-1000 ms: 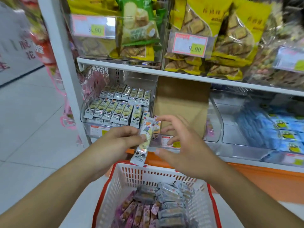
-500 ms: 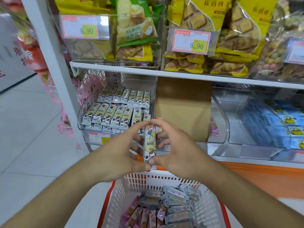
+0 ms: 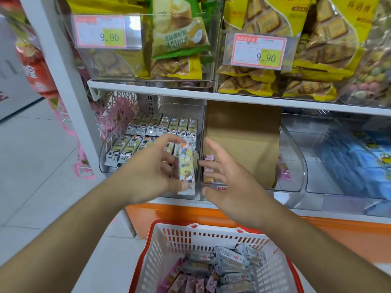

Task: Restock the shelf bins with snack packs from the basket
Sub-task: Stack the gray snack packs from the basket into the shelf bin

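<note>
Pale tiled floor [image 3: 38, 166]; white shelf upright [image 3: 61, 81]; orange base panel [image 3: 317, 231]; lighting seemingly even.

Across the top of the frame, yellow biscuit bags [image 3: 317, 49] and a green biscuit bag [image 3: 177, 32] fill clear tubs behind two price tags [image 3: 259, 51] reading 9.90. A brown cardboard sheet [image 3: 243, 142] stands mid-frame. At the right, blurred blue packets [image 3: 349, 157], perhaps wafers.

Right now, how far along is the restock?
Done: the left clear bin already holds two rows of yellow snack packs. In hand: the left hand pinches one yellow pack upright at that bin's front; the right hand is open beside it, holding nothing. Left: the basket still holds many silver and purple packs, and the next bin looks sparsely filled.
</note>
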`<action>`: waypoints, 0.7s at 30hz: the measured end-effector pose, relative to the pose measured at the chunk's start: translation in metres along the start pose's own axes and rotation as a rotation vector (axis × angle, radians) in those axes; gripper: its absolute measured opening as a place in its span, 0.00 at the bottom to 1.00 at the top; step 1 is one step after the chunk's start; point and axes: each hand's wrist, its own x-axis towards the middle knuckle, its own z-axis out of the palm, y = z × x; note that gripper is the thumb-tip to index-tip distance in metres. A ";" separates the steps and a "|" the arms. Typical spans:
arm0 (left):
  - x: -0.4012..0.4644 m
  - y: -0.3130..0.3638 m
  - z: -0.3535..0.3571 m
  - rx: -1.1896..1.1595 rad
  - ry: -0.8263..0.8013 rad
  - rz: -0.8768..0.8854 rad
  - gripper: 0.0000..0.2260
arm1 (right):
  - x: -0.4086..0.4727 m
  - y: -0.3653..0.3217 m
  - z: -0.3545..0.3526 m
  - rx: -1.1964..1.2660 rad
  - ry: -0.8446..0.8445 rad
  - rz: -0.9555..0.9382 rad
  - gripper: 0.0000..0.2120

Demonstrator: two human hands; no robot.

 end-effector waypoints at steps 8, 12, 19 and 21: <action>0.061 -0.013 -0.020 0.420 0.044 0.030 0.38 | 0.006 0.013 0.004 -0.211 0.014 -0.007 0.43; 0.074 -0.020 -0.012 0.601 -0.043 -0.016 0.38 | 0.007 0.016 0.005 -0.220 -0.018 0.017 0.42; 0.079 -0.032 -0.009 0.734 -0.070 -0.021 0.37 | 0.009 0.022 0.006 -0.236 -0.027 0.038 0.42; 0.080 -0.034 -0.010 0.758 -0.065 -0.016 0.38 | 0.009 0.022 0.006 -0.224 -0.040 0.048 0.42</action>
